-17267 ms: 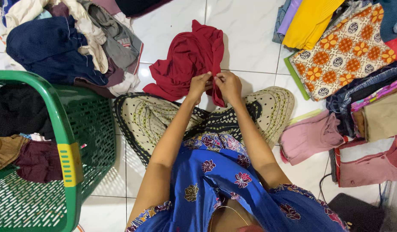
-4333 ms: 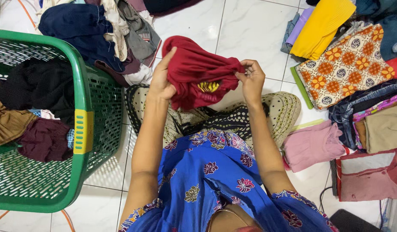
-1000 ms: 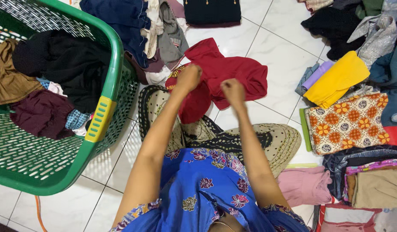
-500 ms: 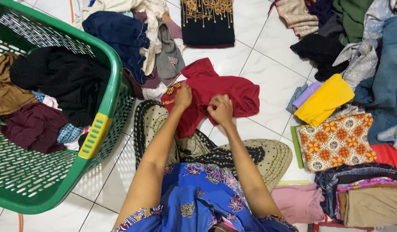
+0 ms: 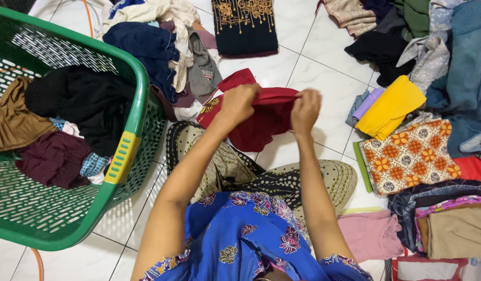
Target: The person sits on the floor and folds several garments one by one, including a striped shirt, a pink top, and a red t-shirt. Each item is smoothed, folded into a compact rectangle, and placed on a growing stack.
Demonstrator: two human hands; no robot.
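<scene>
A dark red shirt (image 5: 262, 123) with a yellow print hangs in front of me above the white tiled floor. My left hand (image 5: 237, 103) grips its upper edge on the left. My right hand (image 5: 304, 110) grips the same edge on the right, so the cloth is stretched between them and lifted off my lap. My crossed legs in patterned trousers (image 5: 227, 169) lie below it.
A green laundry basket (image 5: 126, 151) holding dark clothes stands at my left. A loose pile of clothes (image 5: 157, 47) lies beyond it, next to a black embroidered garment (image 5: 244, 23). Folded stacks fill the right: yellow (image 5: 390, 104), orange patterned (image 5: 412, 156), pink (image 5: 370, 234), tan (image 5: 456, 231).
Half a second ago the red shirt lay spread on my knee and the floor with both hands low on it. Both hands have since risen, lifting it by its upper edge.
</scene>
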